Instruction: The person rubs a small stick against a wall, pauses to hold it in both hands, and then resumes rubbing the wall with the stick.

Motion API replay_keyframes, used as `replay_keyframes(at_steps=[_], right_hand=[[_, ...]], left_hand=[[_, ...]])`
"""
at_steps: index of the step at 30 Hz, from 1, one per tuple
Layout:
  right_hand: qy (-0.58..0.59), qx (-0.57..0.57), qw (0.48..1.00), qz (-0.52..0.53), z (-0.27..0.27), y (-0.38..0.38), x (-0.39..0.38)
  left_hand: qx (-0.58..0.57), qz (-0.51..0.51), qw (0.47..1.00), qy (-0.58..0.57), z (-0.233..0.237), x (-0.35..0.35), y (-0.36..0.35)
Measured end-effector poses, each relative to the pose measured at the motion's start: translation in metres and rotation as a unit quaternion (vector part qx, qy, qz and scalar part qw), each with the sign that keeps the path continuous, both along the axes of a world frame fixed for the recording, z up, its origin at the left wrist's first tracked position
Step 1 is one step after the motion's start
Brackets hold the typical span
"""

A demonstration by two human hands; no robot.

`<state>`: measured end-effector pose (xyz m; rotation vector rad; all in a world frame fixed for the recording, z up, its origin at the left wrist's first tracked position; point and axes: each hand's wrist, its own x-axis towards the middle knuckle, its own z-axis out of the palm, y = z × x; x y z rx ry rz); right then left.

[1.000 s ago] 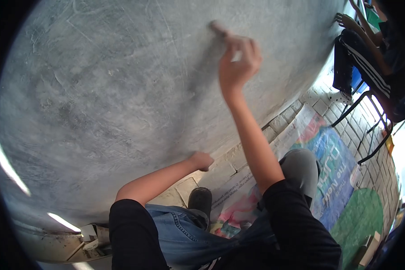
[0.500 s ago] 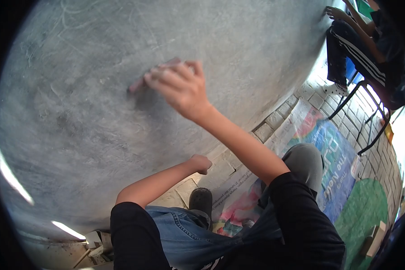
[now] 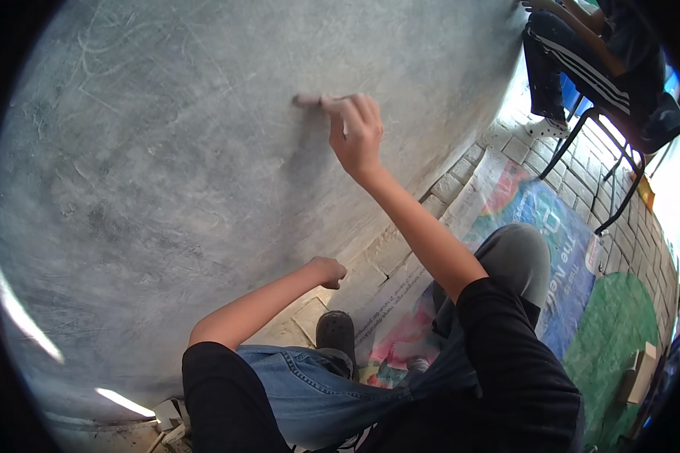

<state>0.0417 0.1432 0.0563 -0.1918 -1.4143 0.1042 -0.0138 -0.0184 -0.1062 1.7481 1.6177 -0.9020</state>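
Note:
My right hand (image 3: 357, 128) is raised at the grey wall (image 3: 166, 151), its fingers closed on a short reddish-brown bar (image 3: 307, 100) whose exact kind I cannot make out. The bar's free end points left and lies at or very close to the wall. Pale scratches and darker smudges mark the surface around it. Lower down, my left hand (image 3: 327, 272) is curled into a fist near the foot of the wall, above my dark shoe (image 3: 335, 334). Nothing sticks out of that fist.
A printed banner (image 3: 555, 257) and a green round mat (image 3: 616, 325) cover part of the brick paving (image 3: 619, 204). Another person (image 3: 582, 60) sits on a black-framed chair (image 3: 582, 136) at upper right. Wooden scraps (image 3: 168, 415) lie at lower left, a wooden block (image 3: 639, 372) at right.
My right hand has moved right and slightly up along the wall with the bar, which has turned from slanted to nearly level. My left hand stays almost where it was.

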Motion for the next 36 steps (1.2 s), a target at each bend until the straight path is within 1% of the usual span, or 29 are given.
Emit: replay_keyframes(at_steps=[1,3,4,5,6,7,9,10,12,13,14,16,17,18,19,20,22,23,24,26,27,28,29,30,31,32,34,35,36], right_hand=[[0.0,-0.003,1.0,-0.002,-0.007,0.009,0.003],[-0.031,-0.018,0.995,-0.092,-0.031,0.041,0.01],[-0.031,-0.02,0.995,-0.093,-0.041,0.052,0.015],[0.028,-0.132,0.988,-0.075,-0.048,0.063,0.02],[0.088,-0.242,0.965,-0.057,-0.046,0.066,0.026],[0.093,-0.24,0.964,-0.061,-0.044,0.066,0.026],[0.073,-0.306,0.949,-0.034,-0.042,0.055,0.018],[0.073,-0.307,0.948,-0.037,-0.036,0.046,0.017],[0.019,-0.195,0.981,-0.016,-0.028,0.032,0.016],[0.027,-0.186,0.982,0.028,-0.035,0.041,0.017],[0.025,-0.188,0.981,0.029,-0.048,0.053,0.022],[0.047,-0.263,0.959,-0.098,-0.08,0.08,0.03],[0.05,-0.261,0.959,-0.098,-0.091,0.084,0.032],[0.055,-0.327,0.939,-0.093,-0.093,0.08,0.034],[0.06,-0.393,0.914,-0.087,-0.094,0.08,0.032],[0.061,-0.391,0.914,-0.086,-0.094,0.081,0.028],[0.03,-0.273,0.961,-0.026,-0.063,0.059,0.027],[0.017,-0.231,0.973,0.016,-0.043,0.043,0.027],[0.012,-0.231,0.973,0.016,-0.042,0.041,0.024],[0.0,-0.163,0.986,0.018,-0.039,0.035,0.022],[0.013,-0.18,0.983,-0.022,-0.055,0.047,0.022],[0.014,-0.178,0.984,-0.021,-0.069,0.056,0.025],[0.037,-0.238,0.97,-0.026,-0.082,0.063,0.03],[0.061,-0.296,0.953,-0.032,-0.082,0.062,0.033],[0.052,-0.327,0.942,-0.048,-0.083,0.061,0.031],[0.054,-0.325,0.943,-0.049,-0.082,0.061,0.028],[0.016,-0.242,0.97,-0.018,-0.052,0.04,0.026],[-0.012,-0.218,0.976,0.022,-0.038,0.028,0.023],[-0.017,-0.219,0.975,0.023,-0.038,0.026,0.021]], left_hand=[[-0.003,-0.002,1.0,0.0,0.003,0.0,0.004],[0.046,0.02,0.999,-0.012,0.007,-0.003,0.012],[0.044,0.02,0.999,-0.012,0.008,-0.003,0.013],[0.061,0.016,0.998,0.0,0.01,-0.003,0.015],[0.079,0.011,0.997,0.014,0.011,-0.003,0.019],[0.08,0.005,0.997,0.018,0.01,-0.003,0.018],[0.06,-0.005,0.998,0.001,0.003,-0.002,0.01],[0.06,-0.007,0.998,-0.001,0.001,-0.002,0.008],[0.026,-0.02,0.999,0.001,-0.002,0.002,0.005],[0.024,-0.02,1.0,-0.001,-0.001,0.004,0.005],[0.02,-0.015,1.0,0.0,0.002,0.004,0.008],[0.02,-0.011,1.0,0.005,0.005,0.005,0.01],[0.046,-0.007,0.999,-0.003,0.004,0.005,0.012],[0.073,-0.005,0.997,-0.009,0.007,0.003,0.014],[0.076,-0.006,0.997,-0.004,0.009,0.001,0.014],[0.071,-0.007,0.997,-0.001,0.009,0.002,0.013],[0.062,-0.006,0.998,-0.005,0.003,0.004,0.01],[0.037,-0.016,0.999,0.008,-0.002,0.003,0.011],[0.013,-0.026,0.999,0.021,-0.004,0.005,0.013],[0.013,-0.022,1.0,0.012,-0.003,0.007,0.016],[0.017,-0.019,1.0,0.01,0.002,0.007,0.018],[0.019,-0.018,1.0,0.011,0.005,0.007,0.02],[0.054,-0.014,0.998,-0.002,0.008,0.008,0.021],[0.089,-0.012,0.996,-0.014,0.01,0.009,0.021],[0.089,-0.013,0.996,-0.012,0.012,0.008,0.019],[0.091,-0.011,0.996,-0.016,0.014,0.008,0.017],[0.091,-0.007,0.995,-0.026,0.012,0.008,0.015],[0.056,-0.019,0.998,-0.003,0.009,0.006,0.014],[0.021,-0.03,0.999,0.02,0.006,0.006,0.013]])
